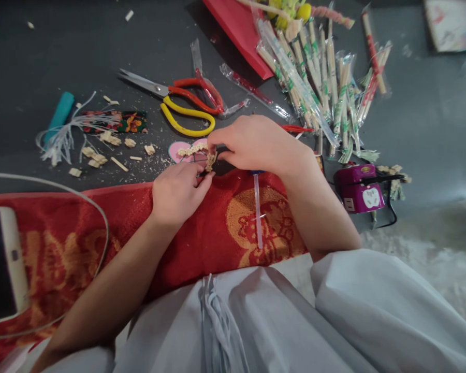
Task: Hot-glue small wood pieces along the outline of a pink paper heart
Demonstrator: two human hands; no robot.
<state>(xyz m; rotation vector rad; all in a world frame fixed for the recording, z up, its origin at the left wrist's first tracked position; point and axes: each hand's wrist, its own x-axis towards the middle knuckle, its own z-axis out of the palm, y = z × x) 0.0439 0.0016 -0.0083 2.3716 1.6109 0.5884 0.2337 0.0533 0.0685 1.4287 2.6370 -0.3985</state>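
Observation:
My left hand (177,190) rests on a red towel (217,228), fingers curled around the lower end of a small craft piece of pale wooden bits (202,154). My right hand (252,142) pinches the upper part of the same piece from the right. A pink heart-shaped paper (177,150) lies just under it. A clear glue stick (257,207) pokes out beneath my right hand onto the towel.
Red and yellow scissors (178,101) lie beyond the hands. Several wrapped chopsticks (318,83) are piled at upper right by a red envelope (236,26). A purple glue gun (359,189) sits right. Wood offcuts (97,153), a teal lighter (60,114), and a phone (2,264) lie left.

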